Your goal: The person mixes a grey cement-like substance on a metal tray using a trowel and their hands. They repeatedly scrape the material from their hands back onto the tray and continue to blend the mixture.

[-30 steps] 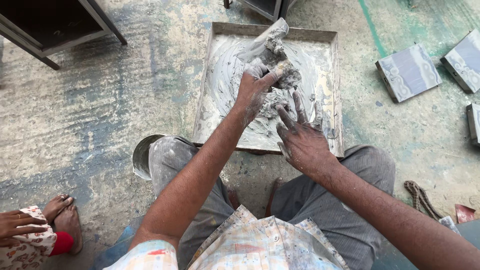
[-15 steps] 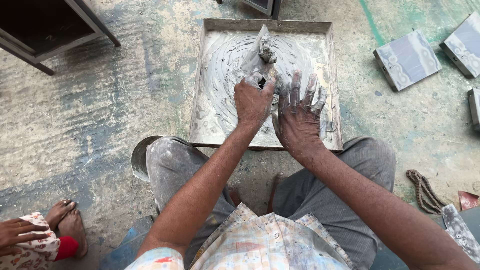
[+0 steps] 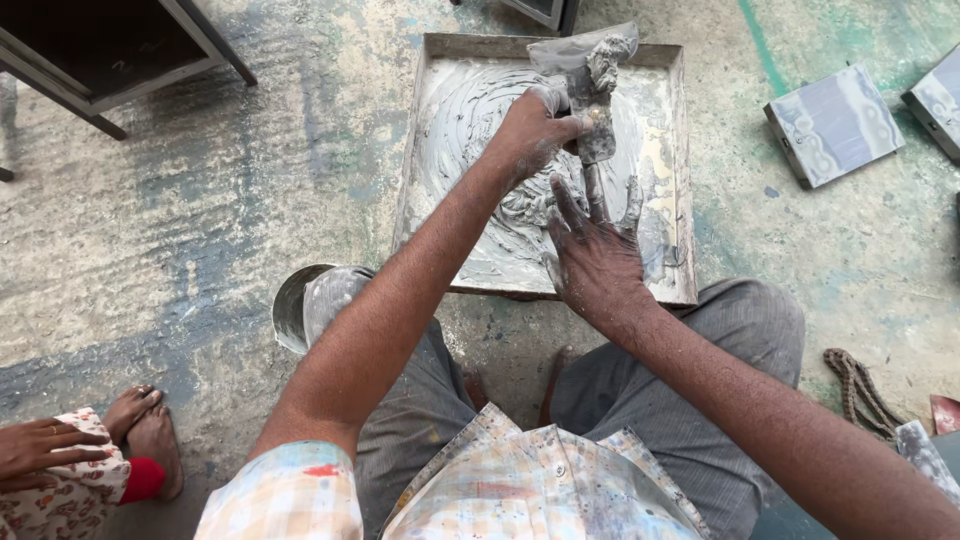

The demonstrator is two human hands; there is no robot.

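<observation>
A shallow square metal tray (image 3: 680, 180) lies flat on the concrete floor (image 3: 200, 230) just beyond the squatting person's knees, close enough that both arms reach its middle without stretching; its bed is smeared with wet grey cement slurry (image 3: 470, 120) swirled in rings. To the near left of the tray a small metal bowl (image 3: 292, 305) sits against the knee, and grey patterned tiles (image 3: 830, 125) lie well apart on the far right. The right hand (image 3: 598, 255) is spread open, fingers splayed and pressed flat on the slurry, seemingly to steady or spread it. The left hand (image 3: 535, 130) is closed around a cement-caked trowel (image 3: 597, 95), raised over the far middle of the tray, so drips would fall inside it. The trowel is thickly clotted, its blade shape mostly hidden. At the near left edge another person's hand and feet (image 3: 140, 435) rest.
</observation>
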